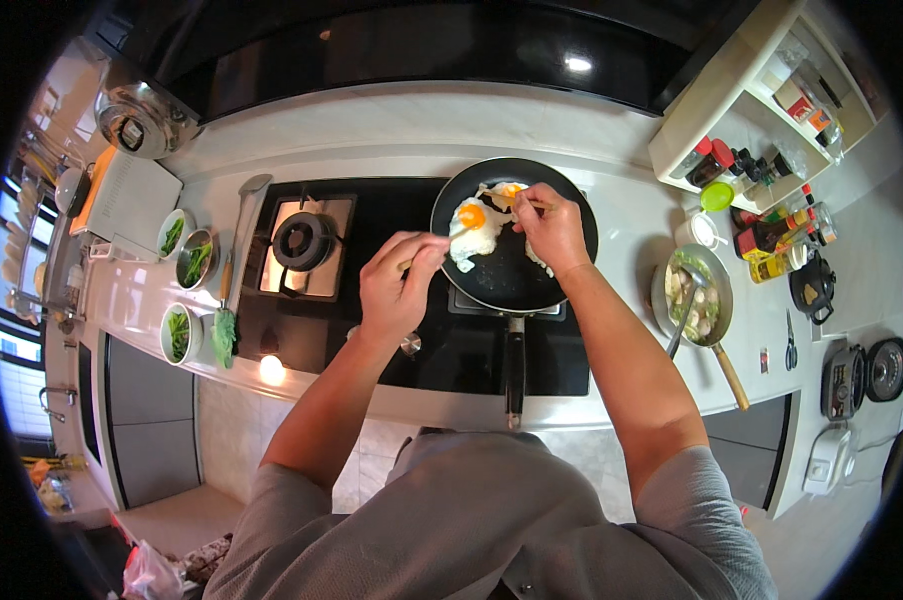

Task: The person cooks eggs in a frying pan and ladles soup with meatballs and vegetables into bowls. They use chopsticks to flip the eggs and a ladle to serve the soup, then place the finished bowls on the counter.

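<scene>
Before me a black frying pan (496,289) sits on the right burner of the gas hob, its handle (515,375) pointing towards me. Inside are fried eggs; two orange yolks show, one on the left egg (475,244) and one on the egg farther back (510,189). My left hand (397,281), at the pan's left rim, grips a thin wooden stick, likely a chopstick (460,234), reaching over the left egg. My right hand (550,229) is above the pan, pinching a similar stick (499,196) at the far egg. This hand partly hides some egg white (538,259).
To the right, a wooden-handled pot (658,300) holds soup and a ladle (688,307). Bottles (774,240) and scissors (790,349) lie beyond. Left are an unused burner (300,240), a spatula (234,247) and bowls of greens (189,307). The range hood (421,52) hangs above.
</scene>
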Demonstrator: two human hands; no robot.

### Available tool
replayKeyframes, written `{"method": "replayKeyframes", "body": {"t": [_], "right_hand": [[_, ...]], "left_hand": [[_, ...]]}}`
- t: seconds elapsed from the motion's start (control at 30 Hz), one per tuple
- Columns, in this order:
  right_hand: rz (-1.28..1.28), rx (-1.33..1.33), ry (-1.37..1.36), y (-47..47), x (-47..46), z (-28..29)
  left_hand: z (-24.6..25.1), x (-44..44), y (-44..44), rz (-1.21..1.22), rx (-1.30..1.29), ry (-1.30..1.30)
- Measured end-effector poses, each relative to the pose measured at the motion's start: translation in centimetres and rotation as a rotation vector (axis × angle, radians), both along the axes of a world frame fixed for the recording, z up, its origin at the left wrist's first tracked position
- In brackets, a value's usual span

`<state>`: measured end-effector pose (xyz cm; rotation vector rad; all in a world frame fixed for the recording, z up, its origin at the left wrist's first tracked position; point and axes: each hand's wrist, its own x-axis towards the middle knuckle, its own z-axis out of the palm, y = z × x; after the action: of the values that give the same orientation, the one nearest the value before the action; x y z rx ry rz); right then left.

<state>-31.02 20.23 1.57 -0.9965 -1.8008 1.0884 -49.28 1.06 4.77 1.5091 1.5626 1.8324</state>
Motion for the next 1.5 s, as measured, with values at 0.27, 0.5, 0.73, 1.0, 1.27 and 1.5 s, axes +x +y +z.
{"method": "replayKeyframes", "body": {"t": [0.27,0.5,0.73,1.0,1.27,1.5], "right_hand": [[-0.093,-0.006,0.032,0.4,-0.6,0.2],[-0.174,-0.017,0.034,0.5,-0.4,-0.3],[-0.21,-0.125,0.04,0.6,-0.1,0.1],[-0.136,-0.181,0.011,-2.2,1.1,2.4],[-0.095,-0.1,0.003,-1.2,-1.0,0.0],[-0.167,-0.147,0.058,-1.0,1.2,0.2]], "left_hand": [[-2.2,-1.6,7.1,0.056,-0.098,0.283],[-2.3,-3.0,5.8,0.077,-0.162,0.267],[-1.5,-2.8,4.6,0.025,-0.182,0.111],[-1.6,-2.2,5.0,0.047,-0.03,0.205],[-3.1,-2.0,6.8,0.047,-0.053,0.25],[-2.9,-2.8,6.4,0.069,-0.134,0.165]]}}
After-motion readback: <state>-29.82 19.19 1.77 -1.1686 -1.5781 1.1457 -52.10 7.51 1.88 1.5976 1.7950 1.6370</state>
